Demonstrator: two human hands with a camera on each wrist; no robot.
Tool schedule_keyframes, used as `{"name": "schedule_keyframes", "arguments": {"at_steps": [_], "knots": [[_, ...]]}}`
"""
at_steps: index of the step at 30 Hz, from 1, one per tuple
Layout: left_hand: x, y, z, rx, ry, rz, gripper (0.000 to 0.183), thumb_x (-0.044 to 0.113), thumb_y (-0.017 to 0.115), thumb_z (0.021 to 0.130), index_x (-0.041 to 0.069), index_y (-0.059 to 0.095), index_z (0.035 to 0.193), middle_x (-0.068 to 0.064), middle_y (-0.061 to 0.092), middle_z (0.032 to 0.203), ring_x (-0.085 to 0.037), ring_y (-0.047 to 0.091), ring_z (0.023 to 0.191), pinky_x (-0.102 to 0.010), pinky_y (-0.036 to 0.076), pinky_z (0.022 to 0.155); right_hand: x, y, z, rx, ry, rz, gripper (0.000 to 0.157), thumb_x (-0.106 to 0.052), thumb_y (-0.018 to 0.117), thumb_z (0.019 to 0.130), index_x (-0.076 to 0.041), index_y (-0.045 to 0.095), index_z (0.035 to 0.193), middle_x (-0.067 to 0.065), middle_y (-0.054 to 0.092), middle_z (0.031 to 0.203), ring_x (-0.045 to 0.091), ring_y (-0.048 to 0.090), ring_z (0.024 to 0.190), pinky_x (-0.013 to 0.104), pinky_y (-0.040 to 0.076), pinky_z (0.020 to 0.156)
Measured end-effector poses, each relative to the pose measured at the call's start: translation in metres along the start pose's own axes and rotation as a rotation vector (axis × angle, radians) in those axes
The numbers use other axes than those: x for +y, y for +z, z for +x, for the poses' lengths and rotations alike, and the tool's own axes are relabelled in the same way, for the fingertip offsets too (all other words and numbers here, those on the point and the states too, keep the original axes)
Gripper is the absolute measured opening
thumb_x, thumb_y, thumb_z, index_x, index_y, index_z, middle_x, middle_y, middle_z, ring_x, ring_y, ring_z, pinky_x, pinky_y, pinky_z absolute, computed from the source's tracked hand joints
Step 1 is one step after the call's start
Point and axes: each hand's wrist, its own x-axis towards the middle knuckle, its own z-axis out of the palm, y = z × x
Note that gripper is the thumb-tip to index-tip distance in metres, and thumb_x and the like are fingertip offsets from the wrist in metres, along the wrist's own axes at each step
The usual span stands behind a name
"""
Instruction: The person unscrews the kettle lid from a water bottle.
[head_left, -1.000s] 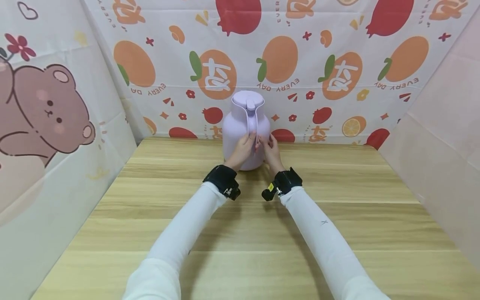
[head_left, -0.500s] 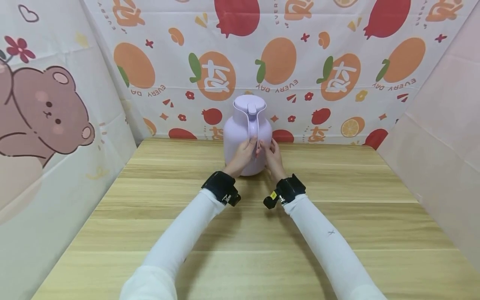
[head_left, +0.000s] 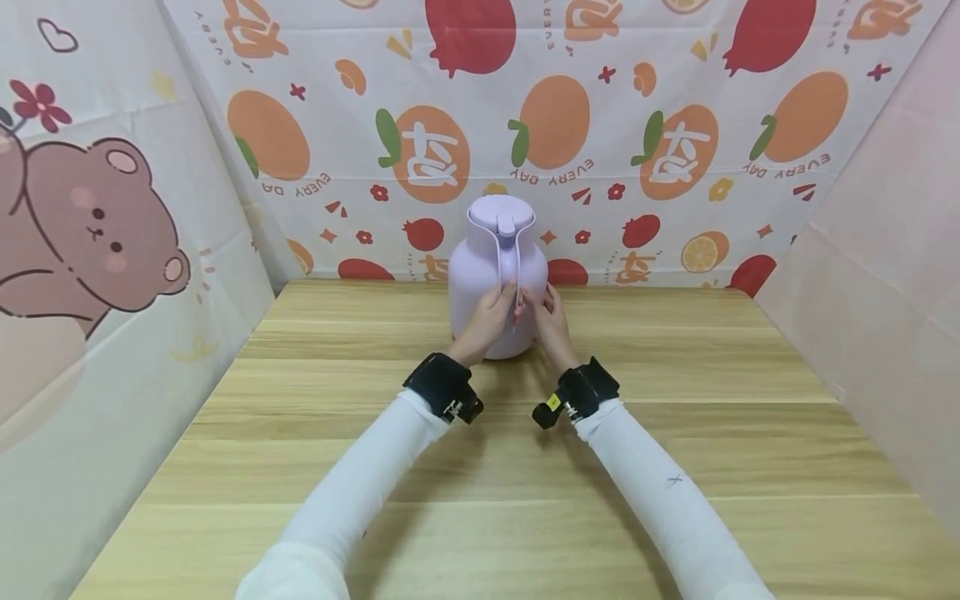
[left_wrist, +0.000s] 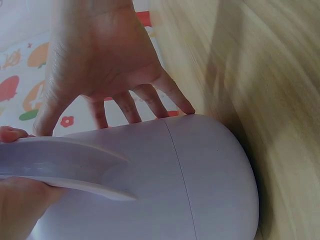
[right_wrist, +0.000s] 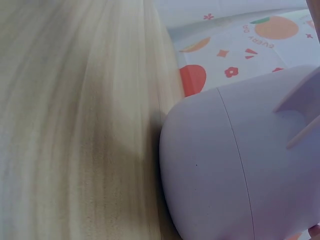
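Observation:
A lilac vacuum jug (head_left: 467,271) stands upright at the back of the table, its handle (head_left: 510,265) towards me. My left hand (head_left: 487,321) grips the lower handle, with the thumb on one side and fingertips showing on the other. My right hand (head_left: 553,329) lies against the jug's right side. In the left wrist view the right hand (left_wrist: 100,55) has its fingers spread and fairly straight along the jug's body (left_wrist: 150,165), its thumb at the handle's edge. In the right wrist view the jug's base (right_wrist: 195,170) is close to the tabletop (right_wrist: 95,135).
The wood-grain table (head_left: 420,517) meets a white cloth with fruit prints (head_left: 555,121) just behind the jug. Another cloth with a bear (head_left: 112,225) hangs at the left, and a plain pale one (head_left: 892,267) at the right. Black camera straps circle both wrists.
The jug has moved a short way towards me, away from the back cloth. Both hands have come with it, the grip looking the same.

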Motion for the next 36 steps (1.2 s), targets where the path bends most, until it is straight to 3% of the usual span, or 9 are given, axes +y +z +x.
{"name": "schedule_keyframes", "arguments": {"at_steps": [8,26,36], "knots": [[0.002,0.003,-0.008,0.0,-0.008,-0.007,0.034,0.027,0.031,0.102,0.005,0.046,0.081,-0.003,0.045,0.069,-0.014,0.044,0.064,-0.024,0.036,0.063,0.0,-0.003,-0.01,-0.013,0.004,0.011,0.078,-0.05,0.057,0.085,-0.019,0.019,0.146,0.013,0.027,0.143,0.028,0.032,0.126,0.05,0.033,0.095],[0.006,0.014,-0.028,-0.018,-0.002,0.008,0.037,0.028,0.031,0.102,0.002,0.048,0.082,-0.006,0.047,0.069,-0.018,0.044,0.064,-0.025,0.034,0.062,0.0,-0.012,-0.036,-0.026,0.014,0.025,0.082,-0.055,0.058,0.083,-0.022,0.017,0.146,0.012,0.02,0.146,0.027,0.027,0.129,0.049,0.028,0.099],[0.01,0.02,-0.04,-0.02,0.009,0.031,0.037,0.029,0.032,0.102,0.008,0.047,0.075,-0.003,0.047,0.066,-0.016,0.045,0.063,-0.026,0.035,0.063,0.001,-0.017,-0.05,-0.034,0.006,0.032,0.079,-0.052,0.056,0.085,-0.021,0.016,0.146,0.013,0.02,0.145,0.028,0.028,0.128,0.051,0.029,0.098]]}}
